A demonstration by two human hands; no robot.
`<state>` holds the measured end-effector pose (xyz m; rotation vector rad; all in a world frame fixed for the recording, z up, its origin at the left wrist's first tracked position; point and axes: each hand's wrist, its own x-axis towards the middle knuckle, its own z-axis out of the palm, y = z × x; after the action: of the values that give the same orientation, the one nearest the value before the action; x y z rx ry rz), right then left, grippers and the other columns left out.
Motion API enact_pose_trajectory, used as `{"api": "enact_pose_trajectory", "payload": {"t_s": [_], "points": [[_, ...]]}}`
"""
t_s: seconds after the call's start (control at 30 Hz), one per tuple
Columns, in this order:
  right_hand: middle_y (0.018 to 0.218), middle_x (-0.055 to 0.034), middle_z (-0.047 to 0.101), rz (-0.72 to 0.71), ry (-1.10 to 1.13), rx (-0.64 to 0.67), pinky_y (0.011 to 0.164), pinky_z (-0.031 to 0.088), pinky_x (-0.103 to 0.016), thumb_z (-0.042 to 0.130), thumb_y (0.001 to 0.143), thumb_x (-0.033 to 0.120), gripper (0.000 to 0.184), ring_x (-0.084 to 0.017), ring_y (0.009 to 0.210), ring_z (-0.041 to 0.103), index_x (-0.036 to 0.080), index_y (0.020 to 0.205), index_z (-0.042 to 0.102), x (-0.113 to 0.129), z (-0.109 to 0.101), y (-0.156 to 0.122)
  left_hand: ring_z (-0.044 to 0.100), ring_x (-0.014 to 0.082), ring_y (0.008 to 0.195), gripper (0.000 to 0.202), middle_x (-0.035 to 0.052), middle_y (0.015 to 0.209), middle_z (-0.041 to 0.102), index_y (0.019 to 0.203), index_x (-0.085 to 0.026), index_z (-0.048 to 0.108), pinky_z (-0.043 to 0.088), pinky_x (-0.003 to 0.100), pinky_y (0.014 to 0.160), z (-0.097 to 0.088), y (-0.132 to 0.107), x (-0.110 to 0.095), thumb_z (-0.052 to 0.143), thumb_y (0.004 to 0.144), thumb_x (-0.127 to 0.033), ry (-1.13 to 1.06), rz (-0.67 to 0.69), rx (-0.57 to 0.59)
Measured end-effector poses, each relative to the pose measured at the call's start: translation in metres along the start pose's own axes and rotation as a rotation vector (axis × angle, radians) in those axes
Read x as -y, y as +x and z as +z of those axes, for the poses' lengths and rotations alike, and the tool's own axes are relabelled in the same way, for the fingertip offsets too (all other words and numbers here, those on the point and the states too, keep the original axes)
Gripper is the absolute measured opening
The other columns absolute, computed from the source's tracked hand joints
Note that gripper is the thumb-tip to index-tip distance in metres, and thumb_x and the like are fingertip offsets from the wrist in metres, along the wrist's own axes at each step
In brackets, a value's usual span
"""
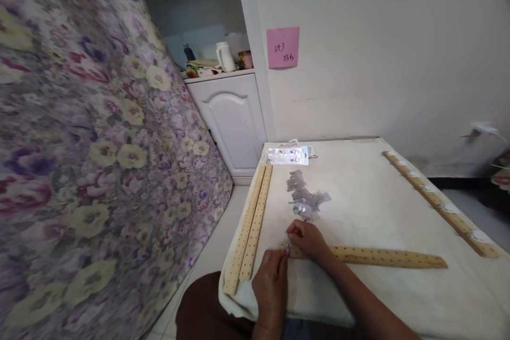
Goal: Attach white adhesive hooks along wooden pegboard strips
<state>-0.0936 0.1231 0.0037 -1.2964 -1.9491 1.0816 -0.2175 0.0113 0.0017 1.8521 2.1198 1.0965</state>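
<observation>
A wooden strip with rows of small holes (390,256) lies crosswise near the table's front. At its left end my left hand (271,279) is closed, fingertips pinched at a small clear piece with a shiny metal part (288,249). My right hand (307,237) is just above and to the right, over the strip, with thumb and forefinger pinched together; what they hold, if anything, is too small to make out. Beyond the hands lies a loose pile of small clear pieces with metal parts (306,195).
Two more holed strips (257,218) lie side by side along the left edge. Another strip (450,212) bearing several white or clear pieces lies along the right edge. A clear package (285,155) rests at the back left. A floral curtain (119,143) hangs left of the table.
</observation>
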Motion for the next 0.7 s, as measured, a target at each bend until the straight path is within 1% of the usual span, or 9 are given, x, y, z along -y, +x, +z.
{"api": "enact_pose_trajectory", "payload": {"t_s": [0.13, 0.27, 0.33, 0.5, 0.7], "points": [[0.069, -0.0003, 0.067, 0.010, 0.009, -0.001, 0.060, 0.039, -0.023, 0.056, 0.072, 0.020, 0.011, -0.015, 0.065, 0.059, 0.020, 0.078, 0.065, -0.0004, 0.0002, 0.0008, 0.060, 0.0135, 0.073, 0.019, 0.0003, 0.080, 0.061, 0.085, -0.024, 0.063, 0.043, 0.021, 0.063, 0.0016, -0.0008, 0.0003, 0.046, 0.091, -0.030, 0.036, 0.020, -0.022], [0.068, -0.0003, 0.066, 0.006, 0.019, 0.004, 0.060, 0.039, -0.023, 0.056, 0.072, 0.020, 0.010, -0.014, 0.065, 0.058, 0.019, 0.078, 0.065, 0.0002, -0.0009, 0.0003, 0.059, 0.0132, 0.074, 0.019, -0.0001, 0.081, 0.061, 0.086, -0.024, 0.062, 0.043, 0.021, 0.064, 0.0021, -0.0016, 0.0001, 0.045, 0.092, -0.030, 0.047, 0.017, -0.006], [0.070, -0.0004, 0.067, 0.011, 0.038, 0.012, 0.061, 0.039, -0.023, 0.059, 0.071, 0.022, 0.010, -0.014, 0.065, 0.059, 0.019, 0.079, 0.064, 0.0000, -0.0014, -0.0003, 0.059, 0.0131, 0.074, 0.020, -0.0005, 0.081, 0.060, 0.085, -0.024, 0.061, 0.042, 0.021, 0.064, 0.0020, -0.0018, -0.0002, 0.044, 0.092, -0.031, 0.052, 0.007, 0.004], [0.071, 0.0003, 0.067, 0.034, 0.067, 0.051, 0.059, 0.039, -0.023, 0.071, 0.062, 0.026, 0.023, -0.014, 0.065, 0.058, 0.018, 0.083, 0.065, -0.0036, -0.0008, -0.0004, 0.059, 0.0128, 0.075, 0.020, -0.0009, 0.080, 0.060, 0.085, -0.025, 0.062, 0.041, 0.021, 0.064, 0.0011, -0.0020, -0.0016, 0.043, 0.092, -0.030, 0.022, 0.014, 0.005], [0.072, 0.0015, 0.066, 0.044, 0.063, 0.060, 0.058, 0.038, -0.022, 0.075, 0.057, 0.024, 0.029, -0.013, 0.064, 0.057, 0.019, 0.084, 0.064, -0.0069, 0.0009, 0.0014, 0.059, 0.0124, 0.073, 0.020, -0.0014, 0.078, 0.060, 0.084, -0.025, 0.062, 0.040, 0.021, 0.063, 0.0014, -0.0021, -0.0024, 0.044, 0.092, -0.030, 0.037, 0.006, -0.005]]}}
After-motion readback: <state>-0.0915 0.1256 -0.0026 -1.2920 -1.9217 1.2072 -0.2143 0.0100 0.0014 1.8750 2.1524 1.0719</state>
